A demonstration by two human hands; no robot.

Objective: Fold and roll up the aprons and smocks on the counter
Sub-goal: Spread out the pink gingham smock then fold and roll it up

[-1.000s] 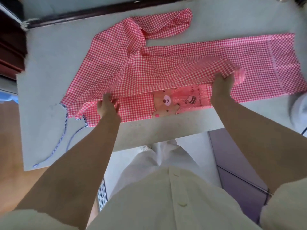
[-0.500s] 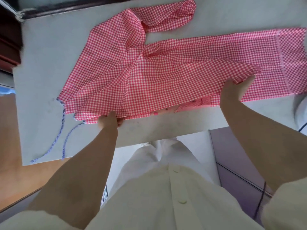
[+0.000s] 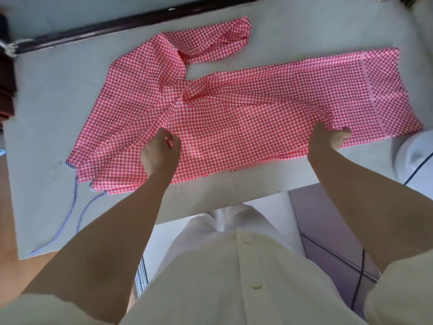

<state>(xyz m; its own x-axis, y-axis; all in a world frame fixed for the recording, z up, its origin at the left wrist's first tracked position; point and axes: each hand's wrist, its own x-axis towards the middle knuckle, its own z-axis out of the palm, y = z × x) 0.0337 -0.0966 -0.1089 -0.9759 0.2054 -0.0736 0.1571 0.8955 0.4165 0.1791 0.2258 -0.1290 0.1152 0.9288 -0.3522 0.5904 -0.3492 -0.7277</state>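
While the red gingham smock (image 3: pixel 234 118) lies spread across the tabletop (image 3: pixel 58 95), its hem along the front edge, the right hand (image 3: pixel 328 141) pinches a folded flap of it. The left hand (image 3: pixel 161 156) sits curled over the cloth; whether it grips is impossible to tell. This looks thin, limp, slidey fabric, likely to bunch, so it is best taken at hems and corners.
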